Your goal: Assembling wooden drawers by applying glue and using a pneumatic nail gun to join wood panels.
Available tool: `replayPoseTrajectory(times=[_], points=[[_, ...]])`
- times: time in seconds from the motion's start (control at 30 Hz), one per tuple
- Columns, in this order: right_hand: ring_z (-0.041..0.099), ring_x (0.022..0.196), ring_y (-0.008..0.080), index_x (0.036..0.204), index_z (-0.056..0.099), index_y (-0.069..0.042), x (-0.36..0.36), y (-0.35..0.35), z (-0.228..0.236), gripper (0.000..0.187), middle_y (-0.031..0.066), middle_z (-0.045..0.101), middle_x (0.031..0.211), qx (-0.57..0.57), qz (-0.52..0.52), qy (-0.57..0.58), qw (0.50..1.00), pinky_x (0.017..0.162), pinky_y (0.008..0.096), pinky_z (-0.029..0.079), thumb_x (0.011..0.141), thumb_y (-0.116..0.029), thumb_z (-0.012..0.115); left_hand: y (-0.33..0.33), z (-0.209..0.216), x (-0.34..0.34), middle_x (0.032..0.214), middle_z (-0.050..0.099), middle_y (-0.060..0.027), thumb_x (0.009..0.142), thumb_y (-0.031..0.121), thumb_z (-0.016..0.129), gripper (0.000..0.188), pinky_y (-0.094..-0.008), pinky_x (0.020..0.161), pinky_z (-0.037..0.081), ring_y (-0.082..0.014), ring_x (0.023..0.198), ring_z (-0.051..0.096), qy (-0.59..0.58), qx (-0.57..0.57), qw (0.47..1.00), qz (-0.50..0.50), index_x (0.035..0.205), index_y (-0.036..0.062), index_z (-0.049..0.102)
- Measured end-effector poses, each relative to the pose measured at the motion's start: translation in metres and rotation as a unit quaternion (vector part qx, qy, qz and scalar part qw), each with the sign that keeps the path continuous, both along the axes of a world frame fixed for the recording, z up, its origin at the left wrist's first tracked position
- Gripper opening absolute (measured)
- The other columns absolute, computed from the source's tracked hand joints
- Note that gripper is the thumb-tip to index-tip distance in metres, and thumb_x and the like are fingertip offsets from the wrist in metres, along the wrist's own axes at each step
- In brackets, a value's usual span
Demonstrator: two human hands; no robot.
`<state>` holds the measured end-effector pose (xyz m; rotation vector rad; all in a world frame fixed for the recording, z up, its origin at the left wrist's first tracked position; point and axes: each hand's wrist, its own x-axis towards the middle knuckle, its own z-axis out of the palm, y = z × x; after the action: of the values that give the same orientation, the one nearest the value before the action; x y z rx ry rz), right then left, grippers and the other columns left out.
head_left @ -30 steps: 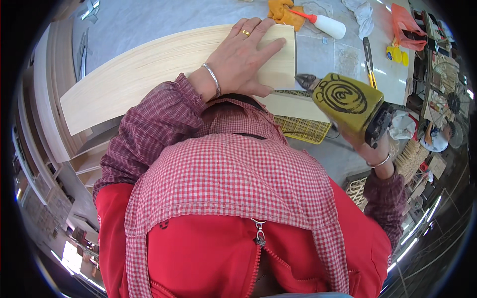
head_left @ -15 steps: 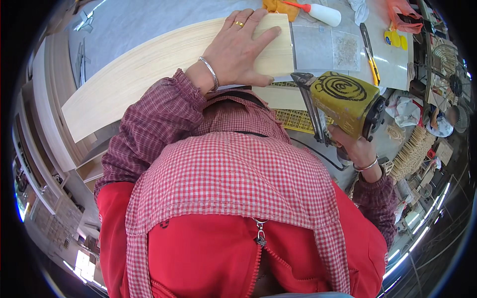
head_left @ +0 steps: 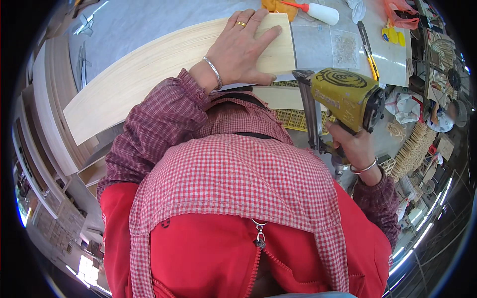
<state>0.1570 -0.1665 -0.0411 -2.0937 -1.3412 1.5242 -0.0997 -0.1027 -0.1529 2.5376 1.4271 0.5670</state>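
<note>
My left hand (head_left: 241,47) lies flat with fingers spread on a pale wooden board (head_left: 164,64), near its right end. In my right hand (head_left: 354,144) is a yellow nail gun (head_left: 343,97), my fingers wrapped round its handle. The nail gun's dark nose (head_left: 302,75) sits by the board's lower right corner; whether it touches the wood I cannot tell. Below the board's near edge, a second pale wooden strip (head_left: 278,97) shows in part.
On the table (head_left: 149,25) are a white glue bottle (head_left: 320,13) with a red nozzle, a yellow utility knife (head_left: 371,62) and a yellow tape roll (head_left: 392,36). Tall boards (head_left: 52,99) stand at the left. A yellow plastic crate (head_left: 293,119) sits below the table edge.
The nail gun has shifted slightly and turned a little in my right hand, its nose still near the board's corner. My left hand stays on the board.
</note>
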Motion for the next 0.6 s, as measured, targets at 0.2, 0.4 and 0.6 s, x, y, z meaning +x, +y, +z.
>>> replayPoseTrajectory(times=[0.2, 0.4, 0.6], points=[[0.045, 0.042, 0.0087, 0.088, 0.059, 0.0, 0.006, 0.029, 0.005, 0.02, 0.0029, 0.055, 0.061, -0.003, 0.045, -0.038, 0.998, 0.038, 0.0214, 0.035, 0.07, -0.005, 0.064, 0.002, -0.029, -0.033, 0.137, 0.027, -0.0181, 0.054, 0.063, 0.067, 0.093, -0.0451, 0.104, 0.023, -0.0376, 0.124, 0.029, 0.088, 0.073, 0.993, 0.004, 0.129, 0.0156, 0.04], [0.041, 0.038, 0.0092, 0.08, 0.059, 0.001, 0.052, 0.062, 0.006, 0.014, 0.0018, 0.051, 0.053, 0.049, 0.02, -0.061, 0.997, 0.037, 0.0208, 0.033, 0.071, -0.008, 0.064, -0.045, 0.019, -0.105, 0.135, 0.032, -0.0196, 0.055, 0.064, 0.067, 0.101, -0.0445, 0.104, 0.026, -0.0373, 0.123, 0.032, 0.151, -0.038, 0.986, 0.062, 0.136, 0.0156, 0.031], [0.041, 0.037, 0.0102, 0.065, 0.057, -0.002, 0.102, 0.089, -0.002, 0.015, 0.0018, 0.049, 0.048, 0.063, 0.016, -0.089, 0.994, 0.037, 0.0211, 0.032, 0.072, -0.013, 0.063, -0.038, 0.002, -0.09, 0.134, 0.033, -0.0192, 0.055, 0.063, 0.067, 0.099, -0.0443, 0.103, 0.028, -0.0371, 0.121, 0.034, 0.123, -0.047, 0.988, 0.075, 0.135, 0.0158, 0.033]])
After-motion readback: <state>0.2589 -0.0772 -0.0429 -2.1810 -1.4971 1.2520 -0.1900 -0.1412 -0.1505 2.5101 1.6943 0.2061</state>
